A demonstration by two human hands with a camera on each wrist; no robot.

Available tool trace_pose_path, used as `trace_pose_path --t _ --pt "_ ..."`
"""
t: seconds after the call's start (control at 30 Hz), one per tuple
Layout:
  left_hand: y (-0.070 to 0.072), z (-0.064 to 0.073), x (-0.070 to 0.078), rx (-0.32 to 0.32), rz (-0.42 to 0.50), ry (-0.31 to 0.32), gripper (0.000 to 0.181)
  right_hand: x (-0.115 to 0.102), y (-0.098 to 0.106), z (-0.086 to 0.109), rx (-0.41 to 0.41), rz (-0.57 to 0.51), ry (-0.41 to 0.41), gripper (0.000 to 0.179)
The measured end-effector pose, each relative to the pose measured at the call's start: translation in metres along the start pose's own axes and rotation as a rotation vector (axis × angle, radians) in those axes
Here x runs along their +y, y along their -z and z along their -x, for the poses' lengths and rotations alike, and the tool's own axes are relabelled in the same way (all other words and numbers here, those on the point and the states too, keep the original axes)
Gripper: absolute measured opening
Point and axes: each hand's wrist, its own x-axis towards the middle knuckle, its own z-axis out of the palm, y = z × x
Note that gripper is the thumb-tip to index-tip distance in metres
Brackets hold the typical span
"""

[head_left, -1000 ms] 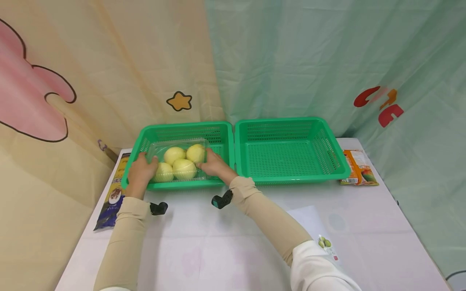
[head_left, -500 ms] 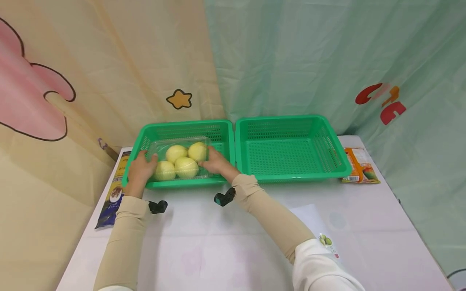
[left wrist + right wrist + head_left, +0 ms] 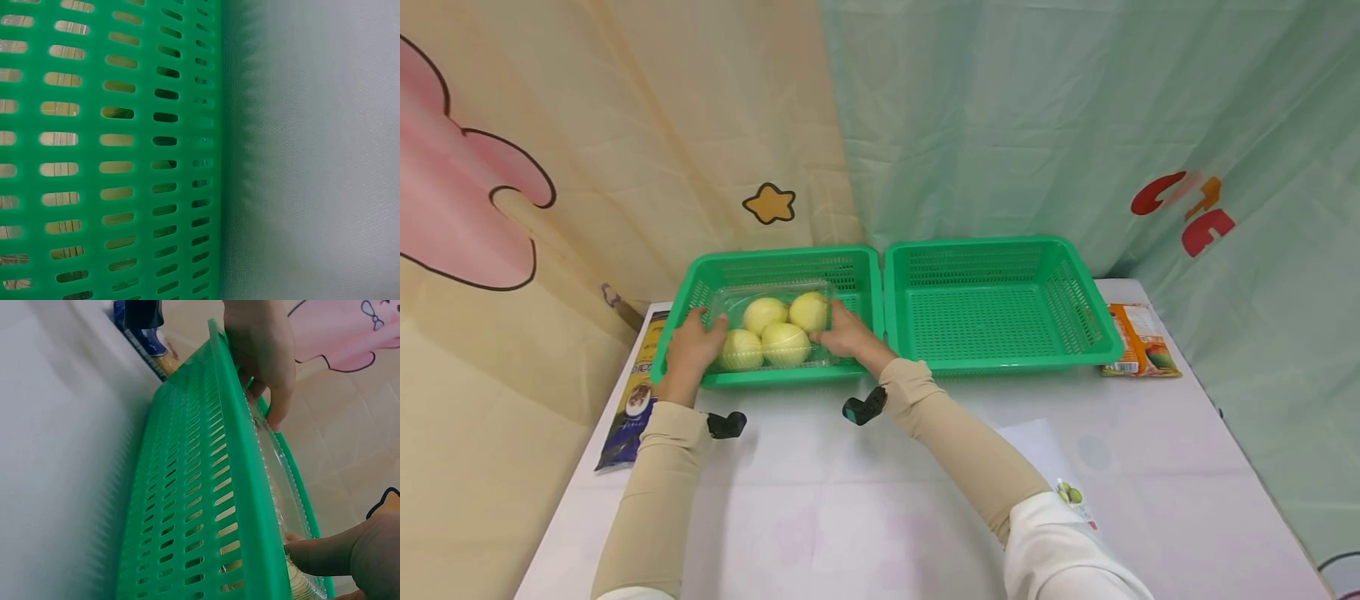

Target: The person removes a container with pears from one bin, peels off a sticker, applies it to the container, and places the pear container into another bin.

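A clear plastic clamshell box (image 3: 737,297) sits in the left green basket (image 3: 790,378). Several round, pale yellow-green fruits (image 3: 786,344) show through its lid. My left hand (image 3: 691,352) grips the box's left end, thumb on top near the edge and fingers down its side. At the right end, my right hand (image 3: 850,336) holds it, with the thumb at the front corner. From the right wrist, both the left hand (image 3: 265,356) and the right thumb (image 3: 322,555) reach over the basket rim onto the box. Only the basket's slotted wall (image 3: 112,150) fills the left wrist view.
A second green basket (image 3: 1000,364), with nothing in it, stands close beside the first. A blue and yellow packet (image 3: 634,404) lies at the left table edge, an orange packet (image 3: 1138,342) at the right. A white packet (image 3: 1037,450) lies partly under my right arm. Curtains hang behind.
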Motion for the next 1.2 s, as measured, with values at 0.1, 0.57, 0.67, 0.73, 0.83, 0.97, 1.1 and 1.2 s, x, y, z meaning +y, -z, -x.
trace_pose_path --t 0.1,0.57,0.67,0.73,0.83,0.97,1.1,1.2 --pt "0.0 0.0 0.001 -0.001 0.0 0.0 0.071 0.0 0.0 0.001 -0.002 -0.007 -0.007 0.079" --pt "0.002 0.002 0.003 -0.01 0.002 0.004 0.071 -0.001 0.003 0.006 -0.002 -0.055 -0.005 0.079" --pt "0.002 0.001 0.003 -0.009 0.003 0.007 0.071 -0.002 0.004 0.007 -0.001 -0.056 0.001 0.078" --pt "0.002 0.001 0.003 -0.011 0.002 0.009 0.071 -0.002 0.004 0.008 0.003 -0.058 0.005 0.078" --pt "0.003 0.001 0.002 -0.013 -0.003 0.013 0.071 -0.003 0.005 0.009 0.009 -0.057 0.011 0.076" --pt "0.004 0.002 0.003 -0.002 -0.001 0.013 0.071 -0.004 0.005 0.01 0.013 -0.06 0.014 0.077" --pt "0.004 0.004 0.004 0.02 0.024 0.018 0.07 -0.005 0.005 0.011 0.016 -0.062 0.016 0.077" --pt "0.004 0.004 0.003 0.017 0.038 0.022 0.07 -0.005 0.006 0.011 0.02 -0.053 0.018 0.077"
